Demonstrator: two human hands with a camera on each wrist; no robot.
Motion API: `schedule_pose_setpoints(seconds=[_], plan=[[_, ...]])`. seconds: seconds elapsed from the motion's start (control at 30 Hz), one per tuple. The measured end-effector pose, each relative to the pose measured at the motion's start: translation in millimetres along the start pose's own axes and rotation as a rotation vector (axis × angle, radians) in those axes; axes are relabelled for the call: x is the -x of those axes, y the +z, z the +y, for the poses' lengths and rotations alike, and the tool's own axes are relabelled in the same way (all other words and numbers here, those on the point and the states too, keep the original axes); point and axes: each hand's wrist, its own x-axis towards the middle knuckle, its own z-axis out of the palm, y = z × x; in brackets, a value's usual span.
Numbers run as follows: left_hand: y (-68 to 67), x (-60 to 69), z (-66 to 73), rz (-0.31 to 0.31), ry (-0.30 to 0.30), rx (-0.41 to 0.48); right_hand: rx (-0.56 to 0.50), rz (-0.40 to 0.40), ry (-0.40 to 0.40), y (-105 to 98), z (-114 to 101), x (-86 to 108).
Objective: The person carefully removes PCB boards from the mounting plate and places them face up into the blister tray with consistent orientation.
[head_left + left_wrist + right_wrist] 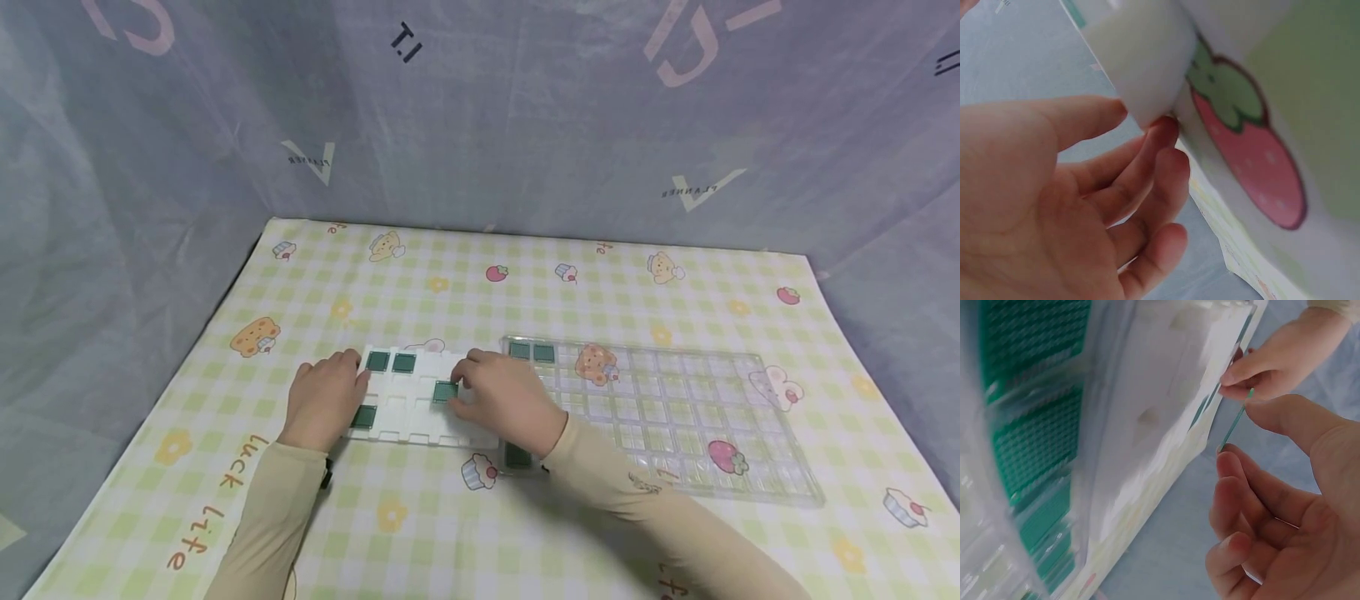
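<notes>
My right hand (510,400) pinches a small green circuit board (444,392) between thumb and fingertips, above the white tray (405,421). Seen edge-on in the right wrist view, the board (1235,422) is a thin green strip. The left hand (324,404) holds the tray's left edge. In the left wrist view, thumb and fingertips meet the white tray's wall (1141,62). Other green boards lie in the tray: two along the far row, such as this board (403,363), and one at the near left (363,417).
Right of the white tray lies a large clear compartment tray (675,408). Green boards (543,353) sit in its left column, partly hidden by my right hand and sleeve. A checked, printed cloth (420,533) covers the table, with grey fabric (510,125) hanging behind.
</notes>
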Motion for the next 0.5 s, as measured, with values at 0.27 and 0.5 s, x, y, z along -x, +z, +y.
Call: schedule_pose_setpoints(seconds=[0.27,0.5], plan=[[0.8,0.1,-1.5,0.017,0.011,0.003,-0.004,0.007,0.055,-4,16,9.6],[0.4,0.5,-1.9,0.015,0.014,0.01,-0.01,0.023,0.097,-8,36,18.7]])
